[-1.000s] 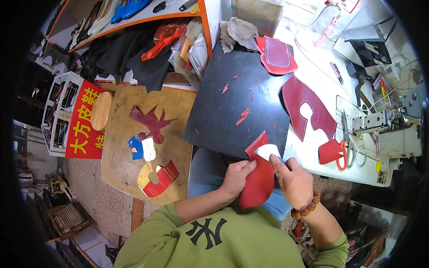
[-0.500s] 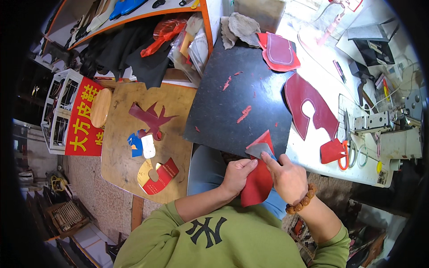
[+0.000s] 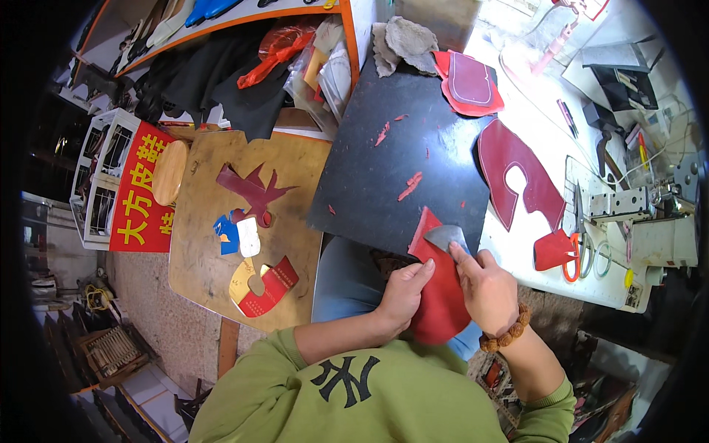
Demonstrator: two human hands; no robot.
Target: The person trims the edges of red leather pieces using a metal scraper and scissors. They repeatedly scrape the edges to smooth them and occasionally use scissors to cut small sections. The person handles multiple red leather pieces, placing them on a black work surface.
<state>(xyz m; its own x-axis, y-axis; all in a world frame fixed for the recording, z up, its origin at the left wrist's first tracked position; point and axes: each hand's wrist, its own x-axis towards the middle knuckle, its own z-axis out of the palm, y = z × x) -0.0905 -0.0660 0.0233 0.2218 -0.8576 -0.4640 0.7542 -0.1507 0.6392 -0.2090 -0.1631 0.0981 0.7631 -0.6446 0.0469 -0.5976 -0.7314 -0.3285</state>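
A red leather piece (image 3: 441, 317) lies over the near edge of a black board (image 3: 369, 181) and hangs toward my lap. Its narrow far end rests on the board. My left hand (image 3: 402, 294) pinches the leather's left side between thumb and fingers. In my right hand (image 3: 489, 295), a knife with a broad grey blade (image 3: 447, 237) is gripped, my index finger stretched along it. The blade lies flat over the leather's right edge near the narrow end. Its handle is mostly hidden by my fingers. Thin red shavings (image 3: 410, 186) are scattered on the board.
Right, on a white sewing-machine table (image 3: 517, 255), lie a curved maroon leather piece (image 3: 517, 173), scissors (image 3: 574, 258) and a red scrap (image 3: 552, 251). Maroon and red pieces (image 3: 470, 81) overlap the board's far corner. Leather scraps (image 3: 255, 190) and card patterns (image 3: 266, 289) lie on a wooden table (image 3: 199, 244) left.
The knife blade has moved right across the leather's narrow end, and its angle has changed. My right hand has shifted slightly right and down. The left hand still pinches the leather.
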